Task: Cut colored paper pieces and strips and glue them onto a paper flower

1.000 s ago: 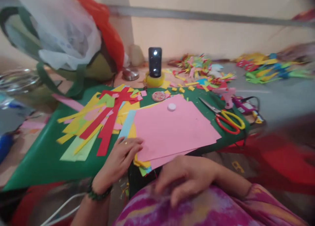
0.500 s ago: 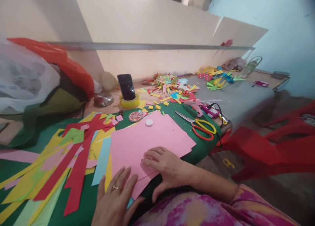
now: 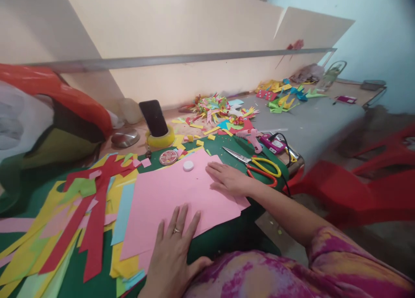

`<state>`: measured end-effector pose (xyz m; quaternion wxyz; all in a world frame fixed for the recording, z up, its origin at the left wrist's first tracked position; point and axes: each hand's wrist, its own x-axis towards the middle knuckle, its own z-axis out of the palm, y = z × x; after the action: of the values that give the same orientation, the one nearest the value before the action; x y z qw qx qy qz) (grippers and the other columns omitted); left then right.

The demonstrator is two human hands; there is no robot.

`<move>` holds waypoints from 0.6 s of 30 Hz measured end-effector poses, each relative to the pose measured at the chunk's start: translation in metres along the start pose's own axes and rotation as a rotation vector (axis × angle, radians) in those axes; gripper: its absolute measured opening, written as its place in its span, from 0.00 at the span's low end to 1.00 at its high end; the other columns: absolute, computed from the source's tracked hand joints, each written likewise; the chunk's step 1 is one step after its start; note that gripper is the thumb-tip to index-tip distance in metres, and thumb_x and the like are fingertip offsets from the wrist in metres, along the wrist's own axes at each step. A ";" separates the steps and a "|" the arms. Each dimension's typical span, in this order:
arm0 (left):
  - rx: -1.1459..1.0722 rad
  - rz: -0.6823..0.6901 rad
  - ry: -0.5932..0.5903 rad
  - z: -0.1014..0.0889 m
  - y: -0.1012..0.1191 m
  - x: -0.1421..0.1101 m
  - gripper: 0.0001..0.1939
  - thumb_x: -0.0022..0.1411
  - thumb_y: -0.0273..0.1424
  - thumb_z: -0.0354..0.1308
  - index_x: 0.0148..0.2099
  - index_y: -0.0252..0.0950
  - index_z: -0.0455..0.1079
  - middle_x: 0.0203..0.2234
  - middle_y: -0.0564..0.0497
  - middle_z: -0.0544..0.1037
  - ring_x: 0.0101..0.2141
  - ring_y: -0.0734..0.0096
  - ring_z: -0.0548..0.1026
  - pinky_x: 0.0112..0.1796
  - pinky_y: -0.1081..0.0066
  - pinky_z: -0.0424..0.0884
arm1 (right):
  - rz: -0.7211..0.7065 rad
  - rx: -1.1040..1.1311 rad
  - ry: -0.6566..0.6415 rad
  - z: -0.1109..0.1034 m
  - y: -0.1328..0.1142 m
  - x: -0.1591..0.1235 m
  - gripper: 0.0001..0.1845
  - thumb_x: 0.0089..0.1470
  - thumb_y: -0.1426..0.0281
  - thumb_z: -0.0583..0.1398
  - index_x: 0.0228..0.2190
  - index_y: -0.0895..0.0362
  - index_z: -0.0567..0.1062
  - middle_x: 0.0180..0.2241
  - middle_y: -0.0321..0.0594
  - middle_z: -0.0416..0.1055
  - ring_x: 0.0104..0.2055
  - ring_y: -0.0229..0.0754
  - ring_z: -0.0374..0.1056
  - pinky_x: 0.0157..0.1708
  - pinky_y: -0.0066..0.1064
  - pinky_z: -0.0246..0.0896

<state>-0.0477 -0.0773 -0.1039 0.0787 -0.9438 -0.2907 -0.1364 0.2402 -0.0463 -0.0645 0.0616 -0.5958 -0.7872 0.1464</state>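
Pink paper sheets (image 3: 168, 194) lie flat in a loose pile on the green table cover (image 3: 223, 237). My left hand (image 3: 175, 241), with a ring on one finger, has its fingers spread over the near edge of the pink paper. Resting flat on the right part of the pile is my right hand (image 3: 230, 180), fingers stretched out. A small white cap (image 3: 188, 165) sits on the paper near its far edge. Scissors (image 3: 251, 161) with yellow and orange-red handles lie just beyond my right hand. Blue paper (image 3: 123, 213) and yellow paper (image 3: 125, 261) show from under the pile's left side.
Red paper strips (image 3: 97, 229) and other coloured scraps cover the left. Behind stand a phone (image 3: 154, 118) in a yellow tape roll (image 3: 161, 139) and a round tin (image 3: 168, 157). A pink glue gun (image 3: 251, 139) lies back right; a red chair (image 3: 340, 190) stands at right.
My right hand has slid right and away from me across the pink paper. My left hand has moved right, further onto the sheet. The view has shifted slightly.
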 end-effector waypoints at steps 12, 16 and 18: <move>0.011 -0.055 -0.050 -0.004 0.016 0.021 0.40 0.50 0.56 0.63 0.58 0.35 0.70 0.59 0.31 0.68 0.59 0.35 0.65 0.52 0.39 0.65 | 0.057 -0.015 0.217 -0.015 -0.016 -0.054 0.22 0.66 0.67 0.50 0.57 0.62 0.69 0.60 0.53 0.65 0.63 0.49 0.60 0.60 0.42 0.57; -0.034 -0.003 0.026 0.002 0.029 0.037 0.38 0.49 0.58 0.62 0.48 0.28 0.72 0.54 0.28 0.72 0.54 0.42 0.72 0.49 0.51 0.72 | -0.214 0.034 -0.035 0.001 -0.025 -0.033 0.37 0.62 0.51 0.53 0.64 0.59 0.59 0.66 0.50 0.55 0.69 0.49 0.48 0.65 0.44 0.46; -0.055 -0.017 0.043 0.005 0.030 0.039 0.38 0.50 0.58 0.62 0.50 0.29 0.69 0.53 0.29 0.74 0.52 0.44 0.74 0.48 0.54 0.74 | -0.137 0.013 -0.084 0.006 -0.018 -0.030 0.39 0.61 0.48 0.53 0.65 0.58 0.57 0.67 0.50 0.51 0.69 0.50 0.47 0.66 0.45 0.44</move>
<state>0.0012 -0.0799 -0.0988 0.0577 -0.9399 -0.2932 -0.1654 0.2307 -0.0803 -0.0620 0.0423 -0.5336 -0.8270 0.1719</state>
